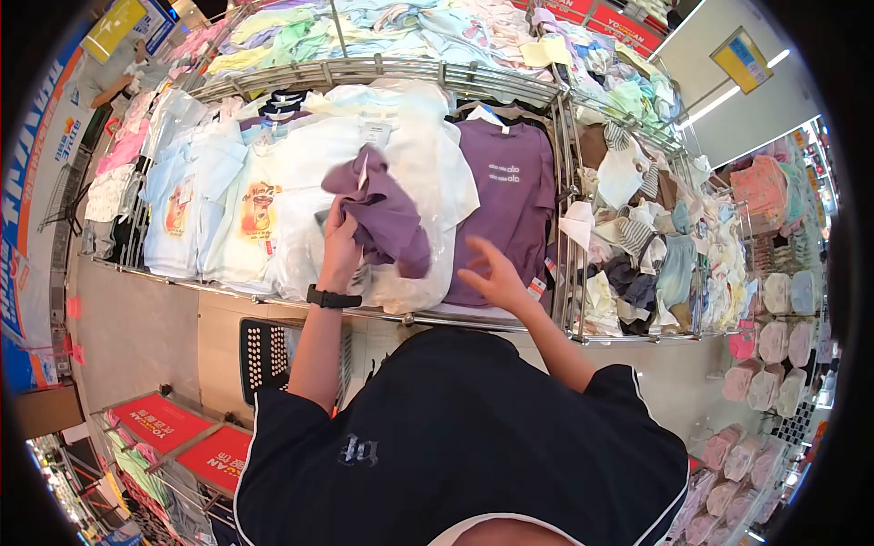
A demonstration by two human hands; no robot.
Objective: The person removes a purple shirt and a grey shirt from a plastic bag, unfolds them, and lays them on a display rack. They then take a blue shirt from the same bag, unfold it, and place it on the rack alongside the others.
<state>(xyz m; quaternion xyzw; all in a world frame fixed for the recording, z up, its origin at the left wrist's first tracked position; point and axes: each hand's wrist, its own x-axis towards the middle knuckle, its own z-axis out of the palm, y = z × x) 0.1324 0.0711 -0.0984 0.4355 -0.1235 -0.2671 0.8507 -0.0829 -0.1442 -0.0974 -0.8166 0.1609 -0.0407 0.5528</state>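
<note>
A bunched purple garment (pixel 387 214) hangs from my left hand (pixel 340 246), whose fingers are closed on its lower left side, above white shirts in plastic. To the right, my right hand (pixel 496 276) hovers over the lower part of a flat purple shirt (pixel 505 191) with small white lettering; its fingers are apart and nothing is in them. White shirts with an orange cup print (pixel 259 211) lie left of the held garment. A clear plastic-wrapped white shirt (pixel 437 182) lies between the held garment and the flat purple shirt.
A metal rail (pixel 410 318) runs along the front of the rack. Mixed small clothes (pixel 637 246) fill a bin on the right, and pastel clothes (pixel 382 32) are piled behind. A black slotted basket (pixel 264 357) stands below the rail at left. Red signs (pixel 159 421) are at lower left.
</note>
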